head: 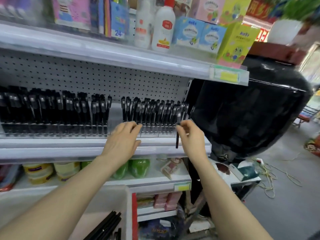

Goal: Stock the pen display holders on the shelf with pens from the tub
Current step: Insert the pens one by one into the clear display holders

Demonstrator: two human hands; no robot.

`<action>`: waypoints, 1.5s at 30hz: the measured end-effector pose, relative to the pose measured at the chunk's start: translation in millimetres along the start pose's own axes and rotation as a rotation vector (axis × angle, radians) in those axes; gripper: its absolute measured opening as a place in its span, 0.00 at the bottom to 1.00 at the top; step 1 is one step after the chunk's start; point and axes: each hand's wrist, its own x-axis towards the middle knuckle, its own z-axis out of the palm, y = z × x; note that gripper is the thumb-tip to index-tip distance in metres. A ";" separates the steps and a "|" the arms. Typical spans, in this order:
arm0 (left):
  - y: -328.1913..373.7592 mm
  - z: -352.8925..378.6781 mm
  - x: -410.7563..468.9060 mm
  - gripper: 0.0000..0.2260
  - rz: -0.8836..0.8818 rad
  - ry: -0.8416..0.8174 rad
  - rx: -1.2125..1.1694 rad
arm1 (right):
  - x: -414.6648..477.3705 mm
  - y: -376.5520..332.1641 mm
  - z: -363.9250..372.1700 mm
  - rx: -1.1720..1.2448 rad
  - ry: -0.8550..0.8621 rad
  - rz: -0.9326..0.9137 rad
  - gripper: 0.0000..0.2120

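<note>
**Pen** [177,137]: black, single, hanging upright in front of the shelf [52,144] lip. Pinched near its upper end between thumb and fingertips of the right hand [190,135], remaining fingers curled. Just before the right end of the stocked row, not yet seated in a slot.

**Pen display holders** [150,131]: clear, set along the middle shelf. Right-hand row of pens [155,110] densely filled, left-hand rows [43,108] likewise. Unfilled stretch [115,118] between the two groups.

**Left hand** [122,141]: fingers stretched forward and close together, tips touching the front of the right-hand row. Nothing seen clasped.

**Tub** [125,193]: white, low in view beneath the left forearm. Several loose pens [107,224] inside.

**Step in hand** (by judgement): insertion of one pen into a holder, with most stock apparently placed.

**Next move** (by judgement):
- Raising the pen above the holder's front wall.
- Keeping it upright.
- Lowering it into a free slot without tipping its neighbours, the left hand probably steadying the row.

**Surroundings**: perforated back panel [86,75]. White bottles [162,28] and cartons above. Large glossy black object [251,110] at right.
</note>
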 end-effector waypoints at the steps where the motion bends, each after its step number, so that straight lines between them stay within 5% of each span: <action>1: 1.2 3.1 4.3 0.27 -0.010 -0.003 0.013 | 10.7 4.7 -3.9 0.014 0.055 0.006 0.05; 10: 7.0 11.8 14.8 0.24 -0.100 0.001 0.047 | 73.6 28.9 5.2 0.044 0.216 0.042 0.08; 18: 8.5 11.4 16.1 0.22 -0.121 0.011 0.051 | 73.7 52.9 34.2 -0.047 0.036 0.127 0.10; 29: 3.7 12.1 6.8 0.26 -0.070 -0.004 -0.020 | 67.4 43.4 34.2 -0.083 0.033 0.221 0.12; 35: -15.8 0.6 -43.4 0.25 -0.063 0.003 -0.061 | 22.4 26.5 38.5 -0.003 0.159 0.191 0.20; 45: -98.8 -8.1 -188.4 0.19 -0.207 -0.033 -0.071 | -129.6 -57.8 94.8 0.131 -0.056 0.062 0.12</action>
